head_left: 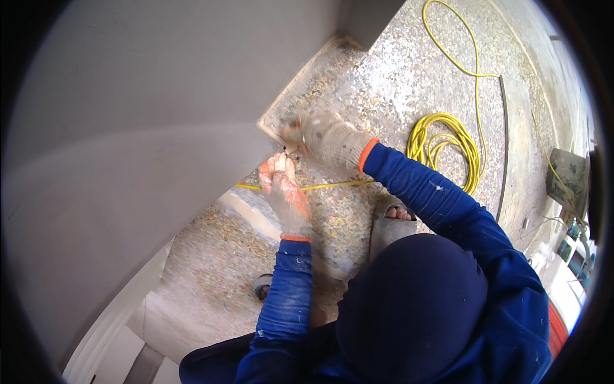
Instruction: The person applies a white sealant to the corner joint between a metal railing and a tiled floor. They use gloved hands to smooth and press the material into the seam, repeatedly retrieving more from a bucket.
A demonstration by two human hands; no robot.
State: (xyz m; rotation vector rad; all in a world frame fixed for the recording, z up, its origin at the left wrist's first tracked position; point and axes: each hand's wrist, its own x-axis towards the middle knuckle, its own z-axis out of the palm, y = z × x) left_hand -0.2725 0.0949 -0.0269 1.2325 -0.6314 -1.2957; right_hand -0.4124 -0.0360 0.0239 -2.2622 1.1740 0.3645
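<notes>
My left hand (286, 195), in a pale knit glove with an orange coating and cuff, is at the foot of a grey wall (153, 115). Its fingers are closed together by the wall's outer corner; what they hold, if anything, is hidden. Just beyond and to the right, my right hand (326, 137) reaches to the same corner in a dirty glove with an orange cuff. Motion blurs it, but its fingers look curled round something I cannot make out. A thin pale strip (297, 77) runs along the wall's base past the corner.
A yellow cable (470, 144) lies coiled at right, one length looping away on the speckled floor (364, 83). Another yellow length (339, 185) passes beneath my left hand. My sandalled foot (400, 212) is near the coil. A grey block-like object (566, 182) stands far right.
</notes>
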